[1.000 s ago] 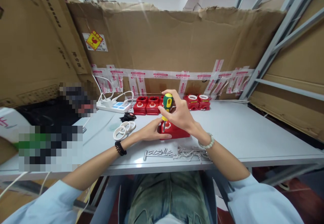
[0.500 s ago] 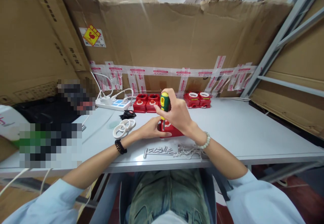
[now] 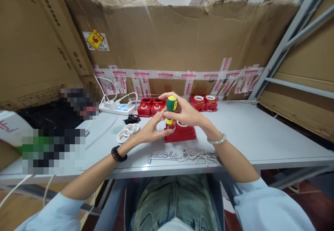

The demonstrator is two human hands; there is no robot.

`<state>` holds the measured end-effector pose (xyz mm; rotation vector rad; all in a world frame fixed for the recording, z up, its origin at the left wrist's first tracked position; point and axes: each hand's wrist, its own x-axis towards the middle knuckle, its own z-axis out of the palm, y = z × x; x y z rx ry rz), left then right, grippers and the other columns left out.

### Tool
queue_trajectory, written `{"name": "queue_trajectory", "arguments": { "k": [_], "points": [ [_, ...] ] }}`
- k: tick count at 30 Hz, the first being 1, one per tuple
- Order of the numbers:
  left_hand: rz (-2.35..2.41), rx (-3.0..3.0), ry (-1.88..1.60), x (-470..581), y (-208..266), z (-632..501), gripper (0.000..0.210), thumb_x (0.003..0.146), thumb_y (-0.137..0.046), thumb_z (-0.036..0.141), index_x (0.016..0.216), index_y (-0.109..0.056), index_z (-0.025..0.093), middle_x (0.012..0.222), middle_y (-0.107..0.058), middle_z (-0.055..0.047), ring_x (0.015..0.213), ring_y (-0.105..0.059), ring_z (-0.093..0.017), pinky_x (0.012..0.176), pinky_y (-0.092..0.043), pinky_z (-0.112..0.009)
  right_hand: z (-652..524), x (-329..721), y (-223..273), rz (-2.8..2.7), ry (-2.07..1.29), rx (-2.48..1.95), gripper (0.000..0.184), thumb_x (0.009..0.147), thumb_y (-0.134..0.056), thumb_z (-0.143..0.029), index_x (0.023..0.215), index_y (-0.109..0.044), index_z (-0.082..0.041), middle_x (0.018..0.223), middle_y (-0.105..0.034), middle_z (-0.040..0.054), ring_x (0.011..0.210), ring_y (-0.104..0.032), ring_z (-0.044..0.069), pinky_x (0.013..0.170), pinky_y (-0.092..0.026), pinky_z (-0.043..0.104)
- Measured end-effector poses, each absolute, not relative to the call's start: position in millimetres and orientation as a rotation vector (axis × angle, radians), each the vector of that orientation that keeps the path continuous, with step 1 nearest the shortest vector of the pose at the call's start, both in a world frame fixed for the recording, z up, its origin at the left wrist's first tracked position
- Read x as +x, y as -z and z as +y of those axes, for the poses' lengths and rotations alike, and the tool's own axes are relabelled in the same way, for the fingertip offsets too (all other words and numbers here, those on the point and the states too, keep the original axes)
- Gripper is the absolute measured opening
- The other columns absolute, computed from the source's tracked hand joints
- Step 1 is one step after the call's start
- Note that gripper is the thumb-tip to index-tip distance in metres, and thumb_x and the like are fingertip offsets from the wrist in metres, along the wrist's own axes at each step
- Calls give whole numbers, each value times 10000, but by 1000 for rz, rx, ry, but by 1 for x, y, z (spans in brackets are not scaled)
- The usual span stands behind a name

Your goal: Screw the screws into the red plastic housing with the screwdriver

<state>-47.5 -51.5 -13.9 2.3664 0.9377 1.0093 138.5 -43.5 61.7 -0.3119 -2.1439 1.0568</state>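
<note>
- Right hand, frame centre: curled round screwdriver handle.
- Left hand: thumb spread, grip unclear.
- Off-axis torque could skid it, scarring red housing.

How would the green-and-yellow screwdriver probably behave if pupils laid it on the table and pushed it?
The screwdriver might roll or swivel, since its handle looks rounded and wider than the yellow neck below. It should feel stiff: it stands nearly upright, with the right hand around it, without visible bending.
</note>
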Motion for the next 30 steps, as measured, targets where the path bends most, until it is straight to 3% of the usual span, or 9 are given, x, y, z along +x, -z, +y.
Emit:
{"name": "queue_trajectory", "arguments": {
  "k": [3,8,14,19,25,30],
  "points": [
    [880,2256,-999,-48,6,-57,256,873,-613,398,942,-717,174,977,-738,-71,954,-652,-232,916,-484,-363,-42,135,-56,-2081,-1004,-374,415,826,-586,-231,1196,-402,-197,835,-635,-1,777,-637,131,721,-530,298],
    [869,2125,-1044,-44,8,-54,251,819,-682,384,784,-737,142,801,-750,-73,790,-660,-199,794,-504,-324,-44,131,-54,-2008,-757,-533,355,798,-633,-285,1111,-489,-201,825,-578,-19,713,-569,112,689,-493,283],
    [856,2038,-1075,-44,12,-49,232,757,-744,378,732,-750,147,772,-747,-76,746,-658,-192,762,-507,-328,-47,126,-53,-1935,-572,-608,331,766,-689,-374,1008,-557,-190,803,-570,-22,696,-522,115,658,-459,274],
    [867,1967,-1089,-43,14,-47,281,699,-788,428,714,-748,151,776,-749,-78,751,-662,-198,765,-516,-334,-50,125,-52,-1877,-431,-668,314,762,-704,-409,952,-584,-190,778,-606,-16,701,-560,130,677,-471,284],
    [919,2012,-1087,-46,15,-45,278,669,-819,405,694,-728,144,719,-729,-55,708,-635,-175,720,-493,-307,-46,133,-63,-2040,-640,-587,499,773,-704,-329,1227,-570,-171,875,-658,24,810,-614,160,727,-522,317],
    [802,2085,-948,-48,11,-48,277,836,-672,404,902,-750,147,900,-752,-79,856,-664,-201,800,-505,-319,-42,135,-62,-2066,-772,-541,597,819,-637,-312,1357,-444,-139,910,-653,42,834,-625,159,780,-531,338]
  ]
}}
